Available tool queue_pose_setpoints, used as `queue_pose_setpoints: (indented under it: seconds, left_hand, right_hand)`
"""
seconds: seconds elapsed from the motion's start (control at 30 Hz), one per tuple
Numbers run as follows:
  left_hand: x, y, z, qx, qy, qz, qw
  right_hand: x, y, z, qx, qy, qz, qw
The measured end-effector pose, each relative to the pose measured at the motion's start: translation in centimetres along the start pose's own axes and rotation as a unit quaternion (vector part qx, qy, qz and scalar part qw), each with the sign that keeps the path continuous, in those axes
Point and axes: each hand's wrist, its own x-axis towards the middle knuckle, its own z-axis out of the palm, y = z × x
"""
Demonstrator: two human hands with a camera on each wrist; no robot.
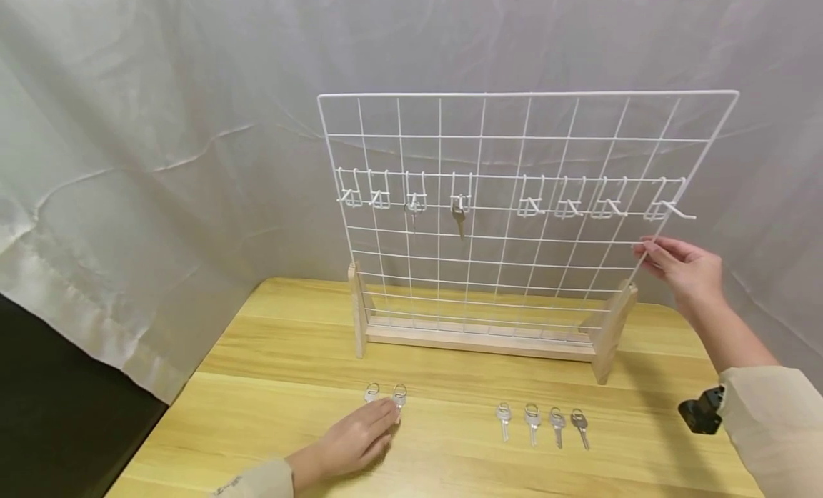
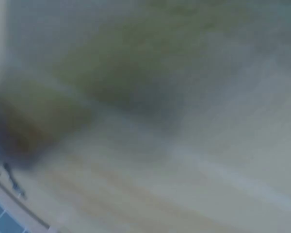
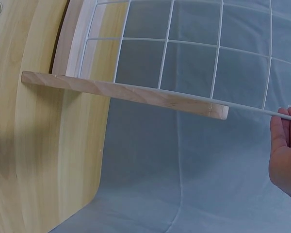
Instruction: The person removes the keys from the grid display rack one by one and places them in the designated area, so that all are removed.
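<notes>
A white wire grid rack (image 1: 508,259) stands upright in wooden feet. My right hand (image 1: 697,273) holds its right side wire between thumb and fingers; the right wrist view also shows this hand (image 3: 286,153) at the wire. On the table, my left hand (image 1: 356,437) lies with fingers extended over the lower part of a key (image 1: 399,394). Just left of that is another key (image 1: 371,393), its lower part hidden by the hand. From hooks on the grid hang a key (image 1: 459,221) and a second, fainter key ring (image 1: 414,208). The left wrist view is blurred.
Several keys with rings (image 1: 532,416) lie in a row at the front right of the wooden table (image 1: 276,355). White hooks (image 1: 569,207) line the grid, some jutting forward. Grey cloth (image 1: 212,162) hangs behind and at the left.
</notes>
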Motion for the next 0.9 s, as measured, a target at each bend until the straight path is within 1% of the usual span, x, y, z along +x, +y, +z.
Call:
queue_pose_setpoints:
  seconds: [0.1, 0.2, 0.23, 0.3, 0.37, 0.4, 0.47, 0.5, 0.57, 0.6, 0.63, 0.77, 0.83, 0.87, 0.9]
  left_hand:
    - [1.4, -0.6, -0.9, -0.025, 0.033, -0.038, 0.9984]
    - [3.0, -1.3, -2.1, -0.063, 0.073, -0.084, 0.9918]
    - [3.6, -1.5, -2.5, -0.075, 0.089, -0.101, 0.9881]
    - [4.8, -2.1, -3.3, -0.099, 0.119, -0.132, 0.9790]
    - [6.0, -2.7, -4.1, -0.118, 0.149, -0.156, 0.9694]
    - [6.6, -3.0, -4.4, -0.130, 0.163, -0.165, 0.9640]
    - [7.8, -3.5, -5.2, -0.152, 0.191, -0.184, 0.9522]
    - [8.4, -3.8, -5.6, -0.163, 0.204, -0.192, 0.9461]
    - [9.5, -4.2, -6.3, -0.182, 0.228, -0.205, 0.9342]
    - [10.1, -4.5, -6.6, -0.187, 0.241, -0.207, 0.9294]
    - [10.6, -4.7, -6.9, -0.191, 0.252, -0.209, 0.9253]
    - [12.7, -5.6, -8.5, -0.193, 0.294, -0.204, 0.9137]
    - [13.7, -6.0, -9.5, -0.200, 0.315, -0.208, 0.9042]
    - [14.3, -6.1, -10.0, -0.205, 0.325, -0.213, 0.8985]
    - [14.8, -6.2, -10.5, -0.212, 0.334, -0.218, 0.8919]
  right_hand:
    - [-0.1, -0.1, 0.0, 0.021, -0.006, 0.003, 0.9998]
    - [-0.1, -0.2, 0.1, 0.034, -0.009, 0.006, 0.9994]
    - [-0.1, -0.2, 0.1, 0.040, -0.010, 0.008, 0.9991]
    - [-0.1, -0.3, 0.1, 0.035, -0.007, 0.009, 0.9993]
    - [-0.1, -0.2, 0.1, 0.027, -0.004, 0.010, 0.9996]
    - [-0.1, -0.2, 0.1, 0.031, -0.003, 0.013, 0.9994]
    - [-0.1, -0.2, 0.0, 0.032, -0.003, 0.016, 0.9993]
    - [-0.1, -0.2, 0.0, 0.025, -0.002, 0.015, 0.9996]
    - [-0.1, -0.2, 0.0, 0.032, -0.002, 0.016, 0.9994]
    - [-0.1, -0.2, -0.1, 0.035, -0.003, 0.015, 0.9993]
    - [-0.1, -0.2, -0.1, 0.031, -0.001, 0.012, 0.9994]
    - [-0.1, -0.1, 0.0, 0.037, 0.000, 0.006, 0.9993]
    - [-0.1, -0.1, 0.0, 0.037, -0.002, 0.005, 0.9993]
    - [-0.1, -0.1, 0.0, 0.042, -0.004, 0.005, 0.9991]
    - [-0.1, -0.1, 0.0, 0.035, -0.005, 0.002, 0.9994]
